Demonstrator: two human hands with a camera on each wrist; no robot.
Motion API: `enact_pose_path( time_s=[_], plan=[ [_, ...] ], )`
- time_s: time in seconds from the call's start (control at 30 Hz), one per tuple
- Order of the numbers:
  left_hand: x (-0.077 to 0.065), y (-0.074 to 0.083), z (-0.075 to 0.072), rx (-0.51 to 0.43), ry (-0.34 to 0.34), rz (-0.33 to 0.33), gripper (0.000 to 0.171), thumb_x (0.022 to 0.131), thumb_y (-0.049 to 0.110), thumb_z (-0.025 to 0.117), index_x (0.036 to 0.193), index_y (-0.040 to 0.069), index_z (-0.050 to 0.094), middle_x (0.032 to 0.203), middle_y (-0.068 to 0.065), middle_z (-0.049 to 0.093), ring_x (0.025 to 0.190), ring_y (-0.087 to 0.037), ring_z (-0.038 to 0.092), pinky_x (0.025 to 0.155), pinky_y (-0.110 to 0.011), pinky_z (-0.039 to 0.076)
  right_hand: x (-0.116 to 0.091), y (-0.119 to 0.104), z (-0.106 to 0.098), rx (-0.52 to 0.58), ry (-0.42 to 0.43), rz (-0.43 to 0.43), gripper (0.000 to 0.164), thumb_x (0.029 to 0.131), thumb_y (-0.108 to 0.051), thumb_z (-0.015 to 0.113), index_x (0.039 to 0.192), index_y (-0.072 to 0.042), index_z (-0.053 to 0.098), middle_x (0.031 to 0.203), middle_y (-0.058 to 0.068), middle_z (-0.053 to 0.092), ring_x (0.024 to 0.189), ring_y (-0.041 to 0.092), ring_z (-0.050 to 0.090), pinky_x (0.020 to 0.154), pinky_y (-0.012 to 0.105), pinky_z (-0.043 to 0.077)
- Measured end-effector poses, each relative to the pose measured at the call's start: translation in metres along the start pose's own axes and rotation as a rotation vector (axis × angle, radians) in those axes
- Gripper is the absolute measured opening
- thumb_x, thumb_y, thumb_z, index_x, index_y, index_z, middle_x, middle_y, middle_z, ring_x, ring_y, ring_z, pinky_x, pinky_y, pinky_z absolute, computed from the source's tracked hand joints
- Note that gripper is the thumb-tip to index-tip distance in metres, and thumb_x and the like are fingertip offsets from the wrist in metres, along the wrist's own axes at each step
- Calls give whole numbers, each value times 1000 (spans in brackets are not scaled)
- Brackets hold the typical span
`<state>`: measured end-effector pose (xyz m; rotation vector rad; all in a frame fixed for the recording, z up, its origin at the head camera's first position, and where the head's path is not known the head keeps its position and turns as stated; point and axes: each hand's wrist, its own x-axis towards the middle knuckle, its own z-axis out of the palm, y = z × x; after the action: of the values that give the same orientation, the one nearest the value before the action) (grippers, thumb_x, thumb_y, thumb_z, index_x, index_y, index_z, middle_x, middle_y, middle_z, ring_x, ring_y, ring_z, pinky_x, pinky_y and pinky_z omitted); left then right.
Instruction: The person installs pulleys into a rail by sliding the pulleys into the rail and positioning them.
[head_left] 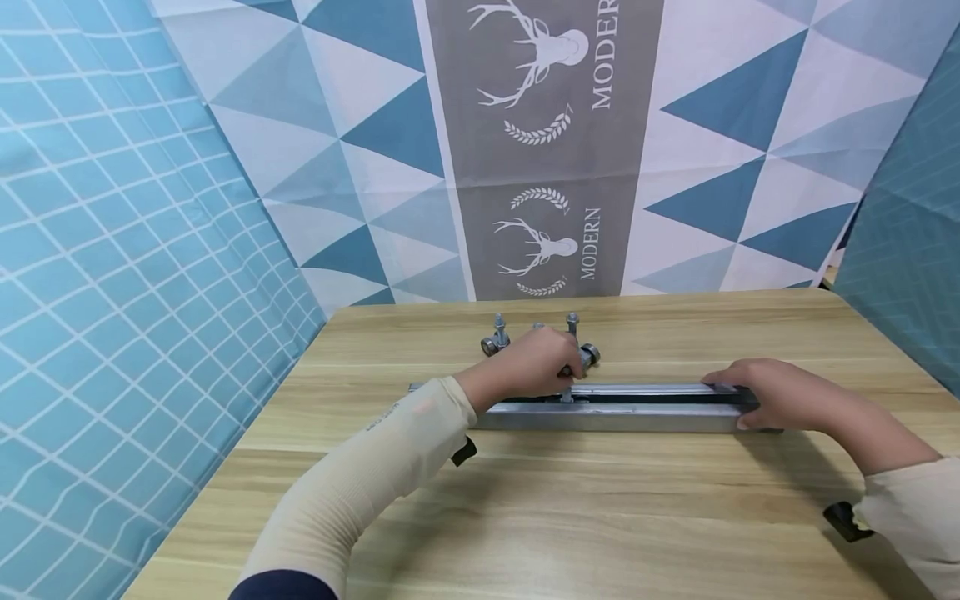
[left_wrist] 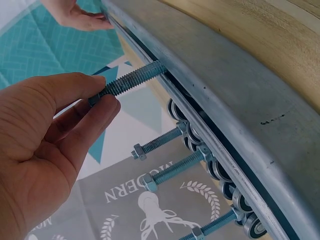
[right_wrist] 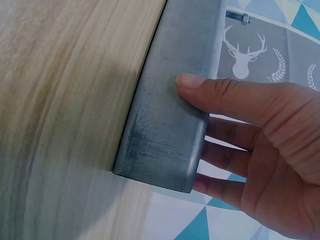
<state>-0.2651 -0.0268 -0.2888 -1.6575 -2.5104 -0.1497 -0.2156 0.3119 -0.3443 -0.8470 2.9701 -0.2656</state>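
Note:
A long galvanized metal track (head_left: pixel 637 417) with a slot along its top lies across the wooden table. My left hand (head_left: pixel 536 362) pinches the upper end of a threaded bolt (left_wrist: pixel 132 81) between thumb and fingers. The bolt stands up out of the slot, and its lower end is hidden inside the track. My right hand (head_left: pixel 783 396) grips the track's right end, thumb (right_wrist: pixel 192 82) on the near side wall and fingers round the far side.
Behind the track stand several roller trolleys (left_wrist: pixel 250 220) with bearing wheels and upright bolts. The wooden table (head_left: pixel 600 517) reaches back to a patterned cloth (head_left: pixel 555 150). A blue gridded curtain (head_left: pixel 112 250) hangs at the left.

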Motion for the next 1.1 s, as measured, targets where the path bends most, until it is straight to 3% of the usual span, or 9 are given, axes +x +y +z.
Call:
enact_pose_path(
  time_s=[0.1,0.3,0.77,1.1],
  plan=[
    [2,2,0,-6,-17,-11,17,82,-2,64,72,10,69,75,4,55,71,-8,43,66,-18,35,0,1,1,-1,-2,4,62,66,-12,88,122,2,65,111,16,65,102,39,62,79,51,52],
    [9,6,0,7,-51,-30,16,84,1,65,86,10,78,87,2,68,81,-7,59,77,-20,48,0,-1,1,-2,6,-2,62,66,-12,88,122,2,65,111,15,66,102,38,62,80,51,52],
    [21,11,2,40,-50,-3,18,83,0,64,89,10,78,92,2,71,91,-9,64,82,-22,49,0,0,-1,11,-7,9,61,66,-11,88,121,2,65,109,14,66,100,36,63,79,50,52],
    [30,14,5,45,-58,2,16,84,1,64,80,12,75,83,5,64,77,-5,52,76,-20,45,0,-1,1,20,2,20,61,66,-11,88,121,2,65,110,15,66,102,36,62,81,52,51]
  ],
)
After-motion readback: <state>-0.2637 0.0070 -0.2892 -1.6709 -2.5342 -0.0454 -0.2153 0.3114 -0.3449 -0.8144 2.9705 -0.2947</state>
